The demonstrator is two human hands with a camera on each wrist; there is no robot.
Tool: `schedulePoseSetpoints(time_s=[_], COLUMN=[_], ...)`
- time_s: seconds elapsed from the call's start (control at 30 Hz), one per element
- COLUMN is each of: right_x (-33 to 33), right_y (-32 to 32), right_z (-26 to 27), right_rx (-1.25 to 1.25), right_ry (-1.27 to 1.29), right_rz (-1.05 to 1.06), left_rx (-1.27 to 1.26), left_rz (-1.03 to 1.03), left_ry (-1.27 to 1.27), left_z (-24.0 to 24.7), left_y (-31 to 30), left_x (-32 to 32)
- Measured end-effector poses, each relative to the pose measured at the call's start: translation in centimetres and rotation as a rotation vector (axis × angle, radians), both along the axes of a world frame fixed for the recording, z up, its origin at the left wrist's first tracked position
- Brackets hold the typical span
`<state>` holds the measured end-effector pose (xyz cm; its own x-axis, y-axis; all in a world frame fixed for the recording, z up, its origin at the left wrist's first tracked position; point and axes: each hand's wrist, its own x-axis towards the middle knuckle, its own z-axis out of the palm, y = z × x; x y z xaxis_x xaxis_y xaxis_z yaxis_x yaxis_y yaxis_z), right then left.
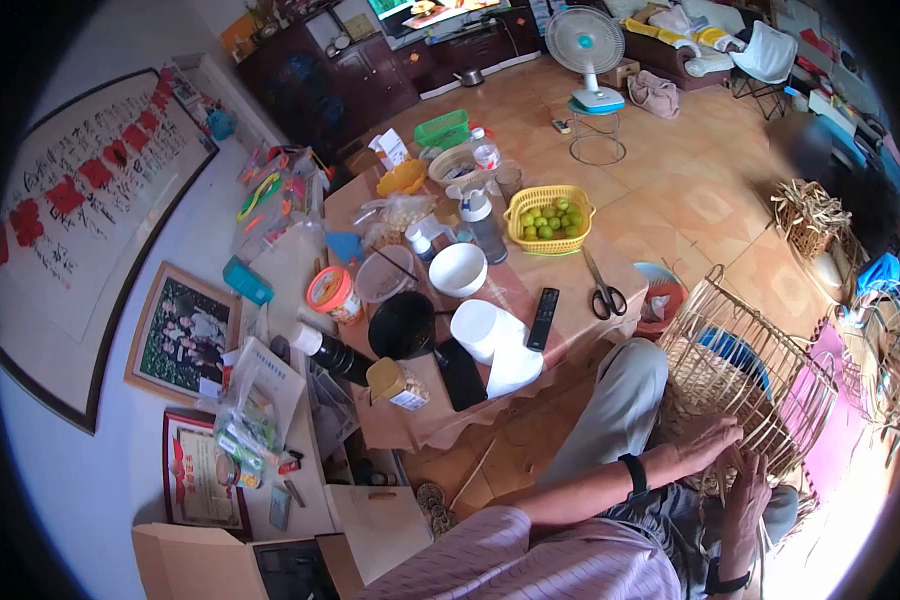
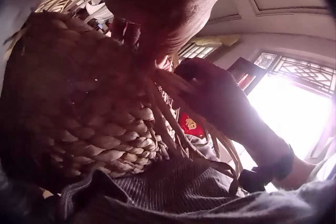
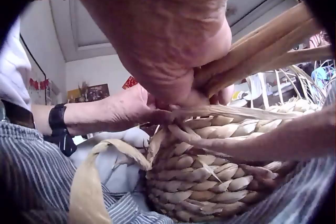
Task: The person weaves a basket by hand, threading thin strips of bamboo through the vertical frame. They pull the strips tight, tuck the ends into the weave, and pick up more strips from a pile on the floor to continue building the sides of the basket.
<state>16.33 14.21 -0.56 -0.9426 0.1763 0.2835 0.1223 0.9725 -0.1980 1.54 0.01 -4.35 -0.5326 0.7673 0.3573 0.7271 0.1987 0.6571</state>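
A basket of thick twisted straw point(image 1: 675, 400) point(image 2: 105, 145) point(image 3: 210, 187) lies tilted across the lap, its long bare stakes point(image 1: 770, 335) pointing away. At its near side the two hands meet. My left hand point(image 1: 705, 445) point(image 2: 168, 8) point(image 3: 115, 112) pinches the weave and a strand, fingertips partly hidden. Close beside it, my right hand point(image 1: 745, 500) point(image 2: 215, 95) point(image 3: 157, 35) grips a flat straw strip point(image 3: 257, 50), thumb and fingers curled round it. Loose strips point(image 2: 178, 129) hang below the hands, and one curls point(image 3: 86, 187) over the striped trousers.
Left of the knee, a cloth-covered table point(image 1: 400, 430) holds scissors point(image 1: 607, 298), a remote point(image 1: 542, 320), a paper roll point(image 1: 480, 330), bowls, bottles and a yellow basket of green fruit point(image 1: 550, 220). A red bin point(image 1: 662, 305) stands beyond the knee; more straw point(image 1: 810, 215) lies at the right.
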Motion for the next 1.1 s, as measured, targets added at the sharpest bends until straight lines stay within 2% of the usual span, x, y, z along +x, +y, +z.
schedulePoseSetpoints(time_s=[0.03, 0.07, 0.13, 0.23, 0.3, 0.37, 0.4, 0.43, 0.47, 0.5, 0.53, 0.7, 0.8, 0.9, 1.0, 1.1], right_x=[0.3, 0.6, 0.4, 0.3, 1.1, 1.3, 1.4, 1.7, 2.0, 2.3, 2.8, 3.4, 3.3, 1.2, 0.9, 1.2], right_y=[0.6, 1.7, 1.7, 2.1, 2.0, 2.4, 2.7, 3.1, 3.8, 4.4, 4.8, 1.8, -1.8, -4.7, -6.0, -5.8], right_z=[-0.8, -2.1, -2.9, -2.7, -1.0, 0.6, 1.9, 2.9, 3.8, 4.2, 3.4, 5.9, 4.5, 2.5, -0.1, -2.0], right_rx=[-0.006, -0.009, -0.021, 0.012, -0.045, -0.013, 0.005, 0.021, -0.003, -0.034, -0.041, 0.016, -0.118, -0.147, -0.277, -0.265], right_ry=[-0.022, -0.050, -0.073, -0.074, -0.067, -0.142, -0.123, -0.108, -0.204, -0.291, -0.260, 0.096, 0.031, 0.042, -0.075, -0.146], right_rz=[-0.025, -0.018, -0.041, -0.019, 0.013, -0.028, -0.004, 0.023, -0.006, -0.019, -0.032, -0.082, -0.134, -0.187, -0.237, -0.242], left_rx=[-0.021, -0.179, -0.057, 0.068, -0.034, 0.239, 0.031, -0.019, -0.085, 0.001, -0.014, -0.156, -0.216, -0.215, -0.224, -0.252], left_rz=[0.012, -0.022, -0.014, -0.044, -0.080, -0.041, -0.099, -0.114, -0.143, -0.127, -0.156, -0.261, -0.307, -0.359, -0.393, -0.379], left_ry=[0.014, -0.018, 0.025, -0.021, -0.024, 0.001, -0.059, -0.092, -0.102, -0.101, -0.088, -0.197, -0.223, -0.194, -0.177, -0.214], left_z=[0.7, 1.3, 2.7, 2.3, 0.2, -1.1, -0.4, 1.4, 2.3, 2.3, 2.4, 4.3, 5.0, 5.0, 4.8, 4.9], left_y=[-0.2, -0.4, -2.6, -3.0, -0.4, 0.0, 0.0, -0.7, -1.0, -1.1, -1.3, -1.6, -1.2, -0.9, -0.8, -0.6], left_x=[0.2, 0.3, 1.0, 1.0, -0.5, -0.8, -1.5, -1.7, -2.0, -2.0, -2.5, -3.8, -4.4, -5.0, -5.4, -5.3])
